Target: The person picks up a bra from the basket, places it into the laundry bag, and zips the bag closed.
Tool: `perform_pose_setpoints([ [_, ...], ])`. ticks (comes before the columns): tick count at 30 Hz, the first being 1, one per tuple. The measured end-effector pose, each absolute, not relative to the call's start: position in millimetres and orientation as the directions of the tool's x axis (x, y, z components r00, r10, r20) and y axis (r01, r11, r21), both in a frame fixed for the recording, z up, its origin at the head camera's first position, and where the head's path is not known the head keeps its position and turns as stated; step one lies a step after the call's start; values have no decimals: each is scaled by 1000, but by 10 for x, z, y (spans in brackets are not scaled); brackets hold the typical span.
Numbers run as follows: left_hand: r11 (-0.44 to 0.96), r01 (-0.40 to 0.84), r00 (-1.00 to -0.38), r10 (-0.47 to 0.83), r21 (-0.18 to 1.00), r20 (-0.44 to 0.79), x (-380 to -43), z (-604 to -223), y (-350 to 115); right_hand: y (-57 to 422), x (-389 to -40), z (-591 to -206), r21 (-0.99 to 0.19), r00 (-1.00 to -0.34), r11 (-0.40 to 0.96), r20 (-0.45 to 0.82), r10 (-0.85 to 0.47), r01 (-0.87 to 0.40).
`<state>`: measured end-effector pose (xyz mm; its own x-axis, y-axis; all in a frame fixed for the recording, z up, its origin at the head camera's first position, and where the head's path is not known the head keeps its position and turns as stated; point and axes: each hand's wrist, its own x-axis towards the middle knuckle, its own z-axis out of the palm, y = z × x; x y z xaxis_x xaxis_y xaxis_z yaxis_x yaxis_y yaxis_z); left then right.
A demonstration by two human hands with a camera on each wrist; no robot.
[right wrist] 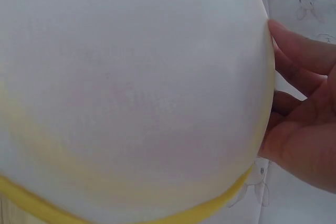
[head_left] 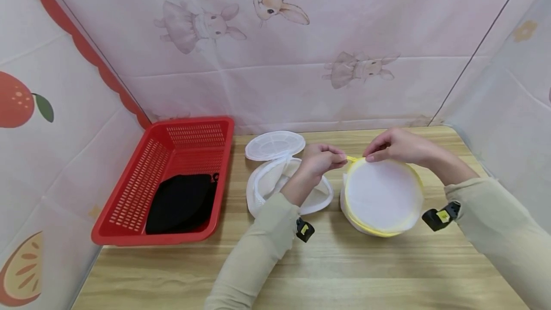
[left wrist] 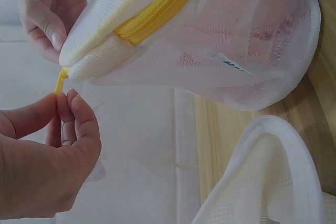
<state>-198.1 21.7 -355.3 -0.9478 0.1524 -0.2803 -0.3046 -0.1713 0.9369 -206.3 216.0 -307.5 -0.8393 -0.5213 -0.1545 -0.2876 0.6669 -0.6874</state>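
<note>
A round white mesh laundry bag [head_left: 383, 195] with a yellow zipper [left wrist: 163, 11] stands at the right of the table, its top tilted towards me. My left hand [head_left: 317, 160] pinches the yellow zipper pull [left wrist: 60, 81] between thumb and fingertips at the bag's far left edge. Just right of it, my right hand [head_left: 398, 147] grips the rim, with the thumb [right wrist: 302, 51] on the top side. In the left wrist view, pinkish areas show through the mesh wall. Beneath my left forearm lies a second, white-rimmed mesh bag [head_left: 316, 200], its round lid [head_left: 275, 146] flipped back.
A red plastic basket [head_left: 160, 239] stands on the left of the wooden table [head_left: 327, 271], holding a black fabric item [head_left: 181, 200]. Printed cloth walls [head_left: 284, 94] enclose the back and sides.
</note>
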Motion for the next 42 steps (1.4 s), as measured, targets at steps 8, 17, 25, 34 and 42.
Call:
perform_pose_setpoints([
  [8,-140,-291,-951,154,947,-269,-1941,-3510,255,2143,-2062,-3073,-710,-806,635,-164,-569,-305],
  [17,-132,-285,-948,187,949,-258,-1921,-3535,279,2166,-2049,-3088,-718,-830,640,-158,-535,-275],
  [25,-169,-309,-943,186,936,-277,-1913,-3585,305,2162,-2034,-3099,-732,-863,638,-141,-486,-240],
  [34,-183,-329,-940,156,926,-303,-1911,-3611,318,2144,-2020,-3127,-733,-882,641,-124,-456,-228],
  [42,-180,-328,-940,163,928,-301,-1905,-3610,301,2143,-2023,-3160,-734,-894,642,-108,-434,-223],
])
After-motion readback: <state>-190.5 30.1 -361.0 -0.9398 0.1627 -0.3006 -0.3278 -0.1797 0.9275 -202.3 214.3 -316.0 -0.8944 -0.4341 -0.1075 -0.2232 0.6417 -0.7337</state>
